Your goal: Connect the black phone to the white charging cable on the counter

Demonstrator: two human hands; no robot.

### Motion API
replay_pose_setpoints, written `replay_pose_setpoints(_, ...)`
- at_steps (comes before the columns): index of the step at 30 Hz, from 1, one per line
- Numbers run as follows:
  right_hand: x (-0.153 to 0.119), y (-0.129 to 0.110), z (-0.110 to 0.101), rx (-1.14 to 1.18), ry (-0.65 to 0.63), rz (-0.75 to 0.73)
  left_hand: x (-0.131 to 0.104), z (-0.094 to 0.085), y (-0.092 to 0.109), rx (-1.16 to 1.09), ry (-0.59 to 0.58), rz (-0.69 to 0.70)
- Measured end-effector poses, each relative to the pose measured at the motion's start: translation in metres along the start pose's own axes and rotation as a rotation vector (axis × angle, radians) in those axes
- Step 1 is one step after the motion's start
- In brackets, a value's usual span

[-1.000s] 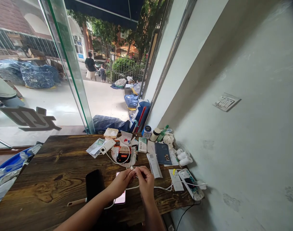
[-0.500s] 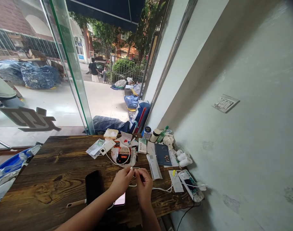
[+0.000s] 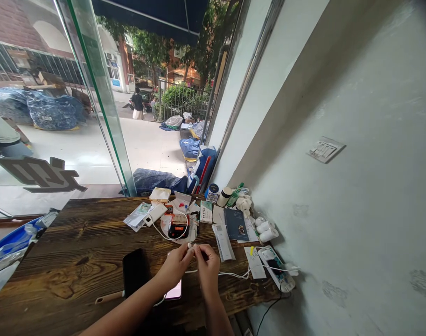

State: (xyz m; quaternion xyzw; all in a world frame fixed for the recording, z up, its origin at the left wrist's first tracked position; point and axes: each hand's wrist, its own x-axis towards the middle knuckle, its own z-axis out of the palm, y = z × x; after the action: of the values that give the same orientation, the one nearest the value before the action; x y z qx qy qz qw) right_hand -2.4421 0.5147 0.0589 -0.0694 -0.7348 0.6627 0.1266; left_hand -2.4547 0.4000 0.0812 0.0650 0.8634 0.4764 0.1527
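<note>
pinching the thin white cable (image 3: 230, 274) end together, left hand (image 3: 176, 267) and right hand (image 3: 207, 267) meet above the pink-screened phone (image 3: 174, 290) on the dark wooden desk (image 3: 76, 252).

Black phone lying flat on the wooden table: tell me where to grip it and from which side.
Probably grip the black phone across its long edges, coming from above: it lies flat on the wooden table, its left side open, while the left hand and right hand pinch a white cable beside it.
</note>
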Motion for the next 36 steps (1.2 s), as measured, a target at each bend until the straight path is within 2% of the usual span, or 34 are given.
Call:
replay_pose_setpoints(4, 0.005, 0.005, -0.001, 0.051, 0.0, 0.079, -0.004, 0.002, 0.0, 0.1, 0.024, 0.034)
replay_pose_setpoints(9, 0.004, 0.006, 0.002, 0.113, -0.028, 0.144, -0.004, -0.004, 0.008, 0.259, 0.02, 0.008)
replay_pose_setpoints(13, 0.002, 0.007, 0.002, 0.136, -0.051, 0.159, -0.003, -0.007, 0.015, 0.352, -0.012, -0.001)
replay_pose_setpoints(19, 0.002, 0.012, 0.007, 0.171, 0.0, 0.183, -0.002, -0.004, 0.018, 0.407, -0.082, 0.006)
replay_pose_setpoints(25, 0.004, 0.018, 0.009, 0.193, 0.03, 0.226, 0.004, -0.005, 0.005, 0.227, -0.04, 0.002)
replay_pose_setpoints(32, 0.013, 0.01, -0.005, 0.167, -0.07, 0.151, 0.01, -0.005, -0.005, -0.149, -0.068, 0.024)
replay_pose_setpoints(36, 0.013, 0.012, -0.004, 0.15, -0.088, 0.13, 0.016, 0.001, -0.01, -0.247, -0.052, -0.02)
